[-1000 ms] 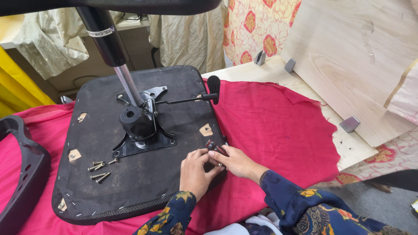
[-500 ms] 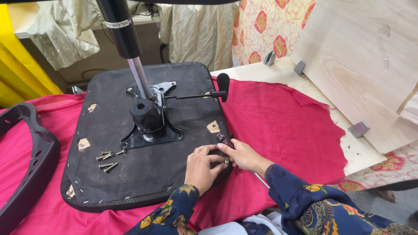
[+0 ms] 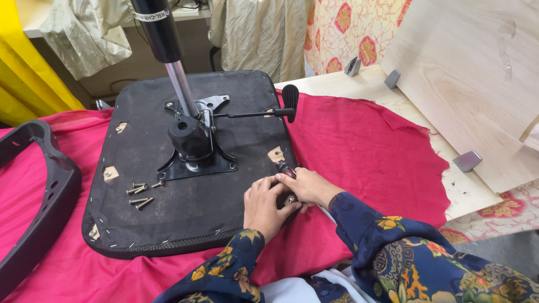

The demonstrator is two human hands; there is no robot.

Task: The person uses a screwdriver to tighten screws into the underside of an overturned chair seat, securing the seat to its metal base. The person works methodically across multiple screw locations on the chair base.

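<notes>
An upturned black chair seat (image 3: 168, 219) lies on a red cloth (image 3: 359, 151), its metal mechanism and gas cylinder (image 3: 188, 132) pointing up. My right hand (image 3: 309, 186) grips a screwdriver with a red and black handle (image 3: 282, 168) at the seat's right edge. My left hand (image 3: 264, 205) rests on the seat beside it, fingertips touching the spot under the tool. A small screw head (image 3: 291, 198) shows between both hands. Several loose screws (image 3: 141, 193) lie on the seat's left part.
A black curved chair armrest (image 3: 33, 213) lies at the left on the cloth. A black lever with a paddle knob (image 3: 289, 101) sticks out of the mechanism. Light wooden boards (image 3: 477, 84) with grey brackets (image 3: 467, 161) lie at the right.
The view has shifted, so the seat sits further right and lower in frame. Both hands stay together at the seat's right edge with the screwdriver.
</notes>
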